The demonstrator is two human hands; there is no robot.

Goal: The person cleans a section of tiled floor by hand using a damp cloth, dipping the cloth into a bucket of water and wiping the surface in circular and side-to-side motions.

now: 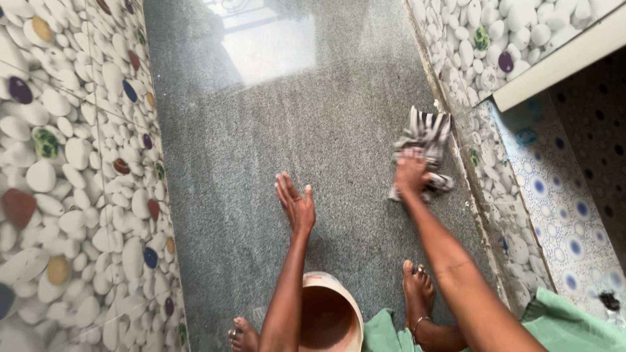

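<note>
As I read it from the head view, nearest me sits a round bucket (329, 316) between the bare feet (417, 287), at the near edge of the grey speckled floor (274, 130); close enough to reach without shifting stance, I'd judge; green garment (385, 332) bunched just right of it. Left hand (297, 205) is flat on the floor mid-width, fingers spread, gripping nothing; looks like a prop for body weight while leaning forward. Right hand (411, 176) is clenched onto a striped grey-and-white cloth (424, 146), pressing it to the floor near the right edge, just beside the seam where the pebble-pattern wall tiles (476, 58) meet it; cloth is crumpled, part under the palm, part trailing beyond the fingers. Same pebble tiles run up the left edge (72, 169); far end of the floor shows a bright window reflection (267, 39), so the surface reads glossy or wet; can't tell which.
</note>
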